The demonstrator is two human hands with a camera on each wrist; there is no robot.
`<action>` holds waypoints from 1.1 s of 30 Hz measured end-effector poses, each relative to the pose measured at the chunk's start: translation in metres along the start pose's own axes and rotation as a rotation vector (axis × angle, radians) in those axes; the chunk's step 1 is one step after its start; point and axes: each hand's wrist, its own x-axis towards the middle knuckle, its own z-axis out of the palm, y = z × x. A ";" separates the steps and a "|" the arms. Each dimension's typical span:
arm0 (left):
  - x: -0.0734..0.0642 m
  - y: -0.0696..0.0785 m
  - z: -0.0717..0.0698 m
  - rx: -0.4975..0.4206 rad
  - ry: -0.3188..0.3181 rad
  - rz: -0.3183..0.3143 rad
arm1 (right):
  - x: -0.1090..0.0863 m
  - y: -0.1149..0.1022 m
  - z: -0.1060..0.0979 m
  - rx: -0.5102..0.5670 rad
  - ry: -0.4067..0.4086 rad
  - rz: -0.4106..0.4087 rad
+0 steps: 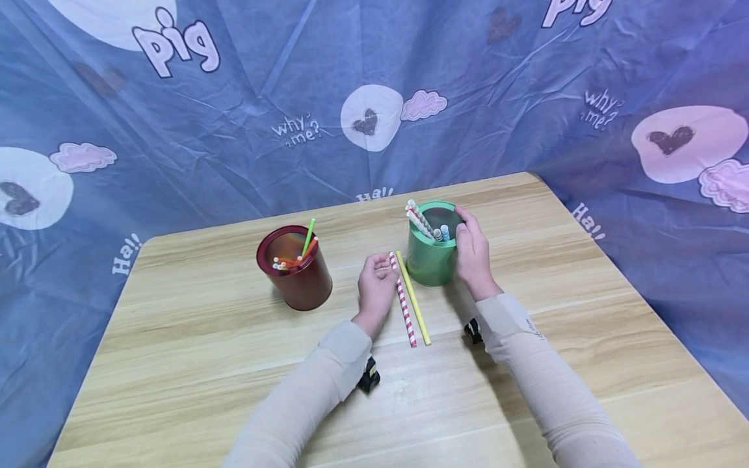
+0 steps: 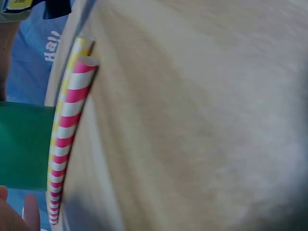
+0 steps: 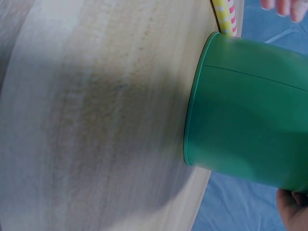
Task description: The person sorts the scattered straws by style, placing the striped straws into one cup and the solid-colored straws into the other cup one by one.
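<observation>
My right hand [image 1: 473, 250] grips the far right side of the green can [image 1: 430, 263], fingers at its rim. Several patterned paper straws [image 1: 418, 218] lean inside that can. On the table beside it lie a red-and-white striped straw [image 1: 404, 302] and a yellow straw [image 1: 414, 299], nearly parallel. My left hand [image 1: 377, 286] is just left of the striped straw's far end, fingers loosely bent and holding nothing. In the left wrist view, its fingertips [image 2: 32, 211] show at the lower left, apart from the striped straw [image 2: 67, 125].
A dark red can [image 1: 304, 286] stands to the left on the wooden table [image 1: 193, 338], holding several straws, a green one [image 1: 309, 237] sticking up. Blue printed cloth [image 1: 246, 162] hangs behind the table and along its right side.
</observation>
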 end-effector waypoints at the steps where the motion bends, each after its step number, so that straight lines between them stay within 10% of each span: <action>1: 0.000 -0.002 0.000 0.015 -0.001 -0.011 | -0.001 -0.004 0.000 -0.003 -0.001 0.003; 11: -0.001 -0.015 0.001 0.200 0.025 -0.115 | -0.002 -0.006 0.000 -0.010 -0.004 0.007; 27: 0.005 -0.014 0.005 0.506 -0.021 -0.057 | -0.001 -0.006 -0.001 -0.018 -0.014 0.024; 33: 0.008 -0.008 0.005 0.619 -0.080 -0.051 | 0.005 0.025 0.001 -0.024 -0.009 0.010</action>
